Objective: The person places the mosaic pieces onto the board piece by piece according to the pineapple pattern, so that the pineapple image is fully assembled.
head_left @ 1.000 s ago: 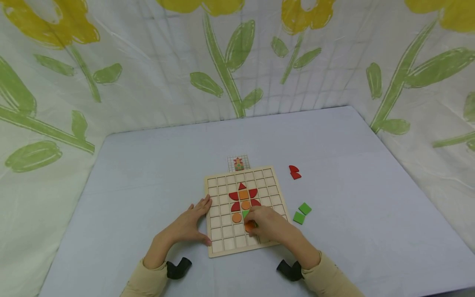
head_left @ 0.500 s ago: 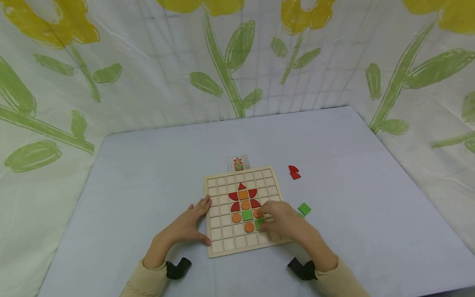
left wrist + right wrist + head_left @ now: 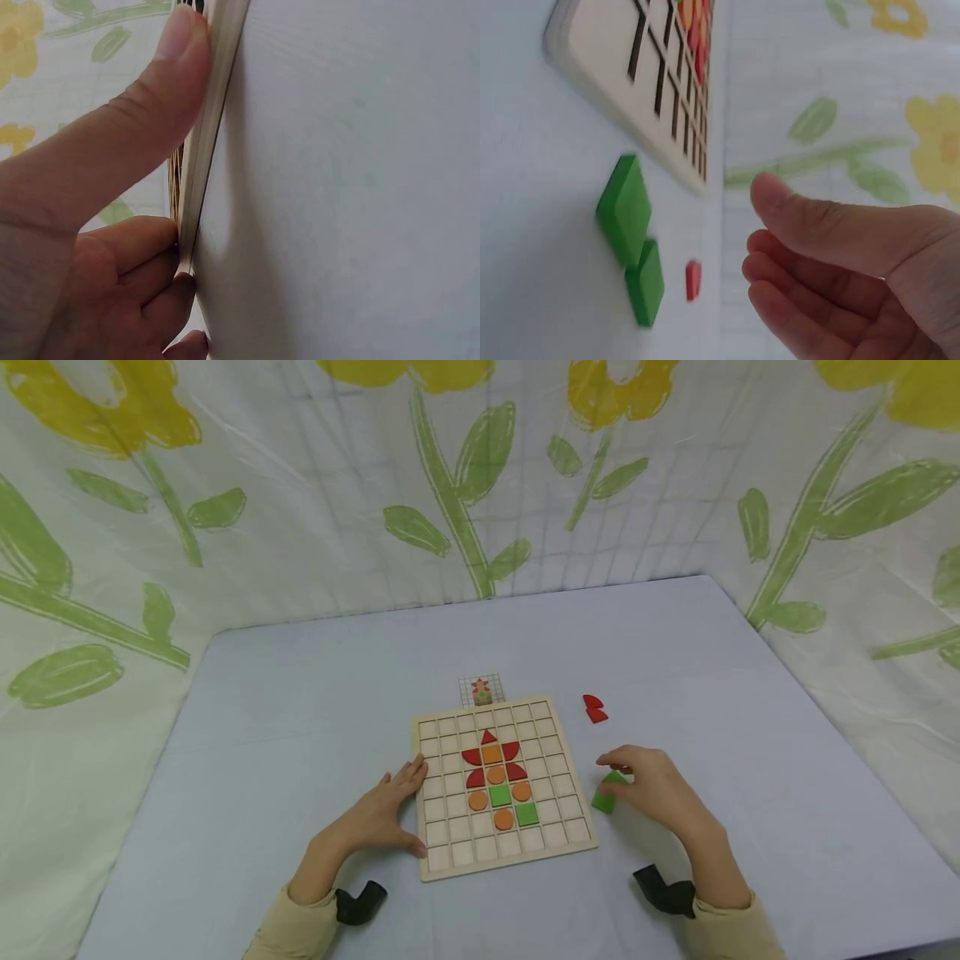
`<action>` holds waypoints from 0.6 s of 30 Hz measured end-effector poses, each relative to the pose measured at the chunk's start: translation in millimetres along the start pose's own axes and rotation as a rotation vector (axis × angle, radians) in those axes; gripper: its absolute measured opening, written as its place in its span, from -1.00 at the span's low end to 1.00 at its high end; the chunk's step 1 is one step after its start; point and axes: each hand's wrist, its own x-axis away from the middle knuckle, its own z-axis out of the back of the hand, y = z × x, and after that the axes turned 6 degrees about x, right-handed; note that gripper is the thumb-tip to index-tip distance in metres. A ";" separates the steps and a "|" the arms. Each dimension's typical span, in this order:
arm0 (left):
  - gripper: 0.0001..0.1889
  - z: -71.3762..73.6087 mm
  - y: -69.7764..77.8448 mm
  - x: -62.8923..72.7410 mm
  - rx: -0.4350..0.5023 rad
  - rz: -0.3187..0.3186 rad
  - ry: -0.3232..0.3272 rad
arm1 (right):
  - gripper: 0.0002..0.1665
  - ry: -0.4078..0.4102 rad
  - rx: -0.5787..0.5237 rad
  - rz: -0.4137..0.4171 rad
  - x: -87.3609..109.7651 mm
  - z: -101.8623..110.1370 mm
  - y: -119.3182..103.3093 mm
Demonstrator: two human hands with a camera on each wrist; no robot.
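A wooden grid board (image 3: pixel 447 833) lies on the table, with a figure of red, orange and green pieces in its cells. My left hand (image 3: pixel 382 814) rests along its left side, thumb (image 3: pixel 180 45) and fingers spread against the frame. To the right of the board, my right hand (image 3: pixel 654 785) hovers over two loose green square tiles (image 3: pixel 603 802), partly covering them. The right wrist view has both tiles, a nearer green one (image 3: pixel 625 210) and a farther green one (image 3: pixel 645 285), apart from the fingertips. Nothing shows between the right thumb and fingers.
Two red quarter-circle pieces (image 3: pixel 595 708) lie beyond the right hand. A small pattern card (image 3: pixel 491 681) with a similar figure sits at the board's far edge. A white curtain with painted flowers (image 3: pixel 450 502) hangs behind the table (image 3: pixel 300 693).
My right hand has moved right from the board to above the loose green tiles. A green tile and an orange disc on the board are now uncovered. My left hand stays in place.
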 end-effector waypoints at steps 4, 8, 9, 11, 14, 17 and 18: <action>0.23 0.0 -0.2 0.3 0.006 0.005 -0.001 | -0.65 -0.004 0.022 -0.035 2.3 1.2 14.5; 0.24 0.4 0.4 0.7 0.015 0.009 -0.002 | -0.65 -0.017 0.044 -0.047 2.1 -1.9 25.2; 0.24 0.5 0.4 0.8 0.014 0.010 -0.002 | -0.65 -0.020 0.047 -0.046 1.5 -2.8 26.9; 0.24 0.6 0.5 0.9 0.013 0.010 -0.003 | -0.67 -0.019 0.047 -0.054 0.4 -5.2 29.3; 0.24 0.5 0.5 0.8 0.014 0.013 -0.005 | -0.69 -0.023 0.052 -0.090 -2.7 -8.6 29.1; 0.23 0.2 0.0 0.6 0.015 0.014 -0.004 | -0.70 -0.037 0.061 -0.136 -6.0 -11.5 26.5; 0.23 0.1 -0.3 0.5 0.015 0.014 -0.004 | -0.71 -0.046 0.066 -0.145 -7.0 -12.4 25.6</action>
